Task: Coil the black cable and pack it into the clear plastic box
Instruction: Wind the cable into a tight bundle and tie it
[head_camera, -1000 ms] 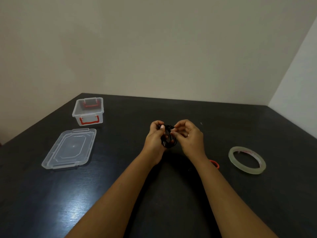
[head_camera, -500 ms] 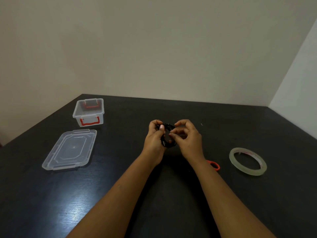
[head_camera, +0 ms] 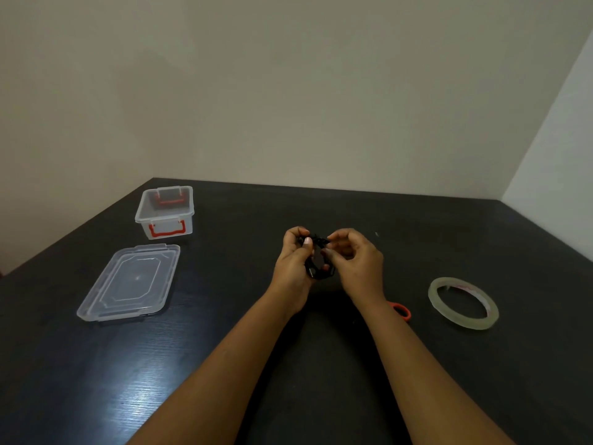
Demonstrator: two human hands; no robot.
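Both hands (head_camera: 327,258) hide black cable (head_camera: 317,273) — ends unseen.

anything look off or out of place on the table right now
Nothing stands out. The clear box sits upright and open, its lid flat on the table beside it. The tape roll lies flat. Both hands, left hand and right hand, hold the coiled black cable.
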